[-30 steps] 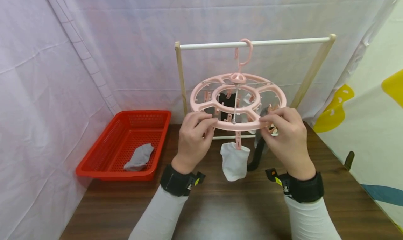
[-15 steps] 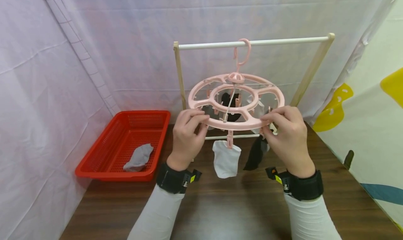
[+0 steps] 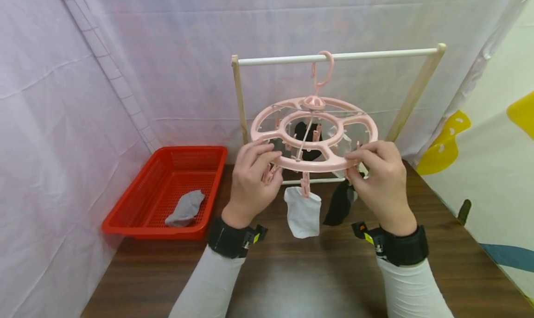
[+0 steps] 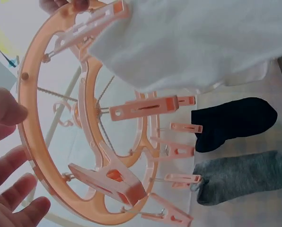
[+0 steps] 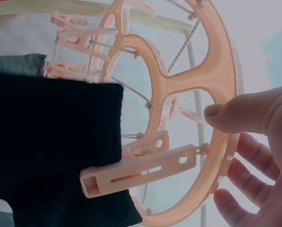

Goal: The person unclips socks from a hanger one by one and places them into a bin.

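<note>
A round pink clip hanger [image 3: 308, 166] hangs by its hook from the rack's white bar. My left hand [image 3: 251, 183] pinches the front left of its rim, thumb below and fingers above. On the front right, my right hand [image 3: 381, 186] pinches the same rim between thumb and fingers. A white sock [image 3: 303, 212] dangles from a clip at the front. Beside it hangs a black sock [image 5: 51, 127], large in the right wrist view. Farther back, another black sock [image 4: 238, 120] and a grey sock [image 4: 245, 177] are clipped. Several pink clips [image 4: 145, 108] hold nothing.
A red basket [image 3: 109, 226] stands on the left of the brown table [image 3: 292, 285], with a grey sock [image 3: 185, 209] lying in it. The rack [image 3: 375, 55] has wooden posts. White cloth [image 3: 175, 40] closes off the back and left.
The hanger has turned a little, its front white sock shifting left. My left hand went slightly left along the rim, then back right a little. The right hand stays nearly in place.
</note>
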The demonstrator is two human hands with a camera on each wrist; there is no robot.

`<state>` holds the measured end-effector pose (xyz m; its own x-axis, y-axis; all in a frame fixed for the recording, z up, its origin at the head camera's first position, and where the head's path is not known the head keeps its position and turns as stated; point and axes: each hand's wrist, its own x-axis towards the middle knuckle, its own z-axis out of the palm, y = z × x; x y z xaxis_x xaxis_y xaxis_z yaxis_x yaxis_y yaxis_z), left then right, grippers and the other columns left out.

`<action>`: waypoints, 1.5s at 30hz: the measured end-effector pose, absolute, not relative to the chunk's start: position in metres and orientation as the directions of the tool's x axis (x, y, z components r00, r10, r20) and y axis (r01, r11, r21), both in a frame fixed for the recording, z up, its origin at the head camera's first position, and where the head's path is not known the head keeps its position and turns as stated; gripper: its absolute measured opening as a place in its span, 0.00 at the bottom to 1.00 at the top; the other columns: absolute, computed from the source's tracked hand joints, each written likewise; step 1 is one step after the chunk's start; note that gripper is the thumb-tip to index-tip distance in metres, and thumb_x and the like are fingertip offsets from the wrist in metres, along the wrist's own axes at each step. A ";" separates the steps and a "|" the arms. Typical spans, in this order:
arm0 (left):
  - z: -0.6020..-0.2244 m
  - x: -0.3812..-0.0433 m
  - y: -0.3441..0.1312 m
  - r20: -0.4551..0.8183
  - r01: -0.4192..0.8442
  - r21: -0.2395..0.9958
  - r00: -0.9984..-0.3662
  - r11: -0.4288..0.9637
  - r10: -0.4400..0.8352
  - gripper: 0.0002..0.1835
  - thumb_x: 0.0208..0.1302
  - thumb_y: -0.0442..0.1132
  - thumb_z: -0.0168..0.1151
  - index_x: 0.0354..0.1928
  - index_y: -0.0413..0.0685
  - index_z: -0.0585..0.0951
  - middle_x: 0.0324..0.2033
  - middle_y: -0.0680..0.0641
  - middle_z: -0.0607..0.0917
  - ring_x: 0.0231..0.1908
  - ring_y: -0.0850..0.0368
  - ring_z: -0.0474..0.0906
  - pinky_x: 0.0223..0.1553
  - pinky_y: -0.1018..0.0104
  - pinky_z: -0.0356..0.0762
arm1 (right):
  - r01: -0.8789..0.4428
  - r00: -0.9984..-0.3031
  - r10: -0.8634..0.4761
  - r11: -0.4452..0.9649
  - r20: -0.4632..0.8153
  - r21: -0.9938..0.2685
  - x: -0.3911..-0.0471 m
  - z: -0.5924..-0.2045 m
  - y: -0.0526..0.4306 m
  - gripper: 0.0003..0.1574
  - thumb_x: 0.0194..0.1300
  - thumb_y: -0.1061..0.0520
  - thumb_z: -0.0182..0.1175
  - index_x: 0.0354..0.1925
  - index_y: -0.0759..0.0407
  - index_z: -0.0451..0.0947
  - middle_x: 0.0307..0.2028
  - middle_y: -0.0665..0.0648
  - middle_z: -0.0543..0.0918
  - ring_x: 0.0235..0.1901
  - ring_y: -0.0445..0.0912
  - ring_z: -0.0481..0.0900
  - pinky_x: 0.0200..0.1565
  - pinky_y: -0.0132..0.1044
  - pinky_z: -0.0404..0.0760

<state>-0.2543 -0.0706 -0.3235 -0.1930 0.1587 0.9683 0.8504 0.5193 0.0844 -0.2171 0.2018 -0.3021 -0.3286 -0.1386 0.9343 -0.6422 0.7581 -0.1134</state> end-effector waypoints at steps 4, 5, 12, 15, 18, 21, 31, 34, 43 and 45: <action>-0.326 -0.251 -0.072 0.972 0.854 0.064 -0.170 0.517 0.161 0.15 0.47 0.32 0.65 0.42 0.40 0.84 0.47 0.38 0.83 0.56 0.38 0.74 0.62 0.52 0.68 | -0.635 -0.333 -0.138 0.764 0.933 -0.113 -0.217 -0.303 0.201 0.05 0.53 0.63 0.69 0.32 0.62 0.86 0.32 0.60 0.78 0.37 0.58 0.73 0.42 0.48 0.67; -0.327 -0.250 -0.072 0.973 0.851 0.057 -0.163 0.521 0.160 0.15 0.47 0.31 0.65 0.42 0.40 0.84 0.47 0.37 0.83 0.56 0.39 0.75 0.62 0.52 0.68 | -0.633 -0.333 -0.138 0.766 0.933 -0.112 -0.217 -0.303 0.201 0.05 0.52 0.63 0.69 0.32 0.62 0.86 0.32 0.60 0.78 0.37 0.58 0.73 0.41 0.48 0.67; -0.337 -0.245 -0.073 0.974 0.824 0.015 -0.139 0.566 0.177 0.14 0.49 0.34 0.64 0.41 0.42 0.82 0.47 0.39 0.80 0.50 0.42 0.74 0.53 0.51 0.72 | -0.629 -0.344 -0.136 0.768 0.929 -0.120 -0.218 -0.302 0.201 0.05 0.52 0.64 0.69 0.32 0.62 0.86 0.32 0.60 0.78 0.37 0.58 0.72 0.41 0.48 0.66; -0.343 -0.243 -0.072 0.970 0.828 -0.004 -0.133 0.560 0.203 0.14 0.50 0.35 0.63 0.42 0.43 0.82 0.45 0.40 0.80 0.47 0.42 0.75 0.50 0.51 0.73 | -0.630 -0.352 -0.127 0.765 0.927 -0.134 -0.218 -0.302 0.201 0.06 0.52 0.65 0.69 0.32 0.62 0.86 0.32 0.60 0.78 0.37 0.58 0.72 0.41 0.48 0.66; -0.350 -0.242 -0.070 0.963 0.838 -0.016 -0.134 0.546 0.234 0.15 0.49 0.35 0.63 0.42 0.43 0.82 0.44 0.40 0.80 0.46 0.43 0.75 0.50 0.53 0.74 | -0.628 -0.361 -0.122 0.764 0.924 -0.144 -0.218 -0.303 0.200 0.06 0.51 0.65 0.70 0.32 0.62 0.86 0.32 0.60 0.78 0.37 0.57 0.72 0.41 0.48 0.66; -0.360 -0.242 -0.067 0.957 0.849 -0.028 -0.130 0.528 0.260 0.14 0.48 0.34 0.63 0.41 0.42 0.82 0.43 0.40 0.80 0.46 0.43 0.76 0.50 0.53 0.76 | -0.624 -0.368 -0.120 0.767 0.922 -0.149 -0.218 -0.304 0.200 0.06 0.51 0.65 0.69 0.32 0.62 0.86 0.32 0.60 0.78 0.37 0.57 0.72 0.41 0.48 0.65; -0.389 -0.244 -0.049 0.902 0.872 0.136 -0.305 0.471 0.305 0.28 0.47 0.43 0.69 0.51 0.39 0.77 0.48 0.41 0.80 0.53 0.45 0.75 0.63 0.51 0.68 | -0.615 -0.368 -0.116 0.774 0.923 -0.148 -0.218 -0.303 0.201 0.05 0.52 0.63 0.69 0.32 0.63 0.86 0.32 0.60 0.78 0.37 0.57 0.72 0.41 0.48 0.66; -0.397 -0.245 -0.043 0.864 0.862 0.275 -0.416 0.426 0.285 0.34 0.47 0.45 0.72 0.57 0.39 0.73 0.51 0.41 0.80 0.55 0.48 0.76 0.62 0.54 0.70 | -0.614 -0.372 -0.114 0.774 0.921 -0.152 -0.217 -0.303 0.200 0.06 0.52 0.63 0.70 0.32 0.62 0.86 0.33 0.60 0.78 0.37 0.57 0.72 0.41 0.48 0.66; -0.418 -0.248 -0.033 0.573 0.623 0.758 -0.778 0.193 0.258 0.38 0.48 0.38 0.76 0.61 0.46 0.70 0.39 0.46 0.84 0.19 0.53 0.69 0.21 0.68 0.68 | -0.625 -0.378 -0.114 0.763 0.919 -0.162 -0.216 -0.303 0.199 0.07 0.50 0.64 0.70 0.32 0.62 0.86 0.33 0.60 0.78 0.38 0.57 0.72 0.41 0.48 0.66; -0.414 -0.244 -0.032 0.517 0.568 0.808 -0.812 0.159 0.272 0.29 0.49 0.36 0.75 0.56 0.45 0.76 0.35 0.45 0.84 0.22 0.57 0.73 0.24 0.68 0.73 | -0.625 -0.378 -0.117 0.764 0.918 -0.160 -0.216 -0.303 0.199 0.06 0.51 0.64 0.69 0.32 0.62 0.86 0.33 0.59 0.78 0.38 0.57 0.72 0.41 0.48 0.65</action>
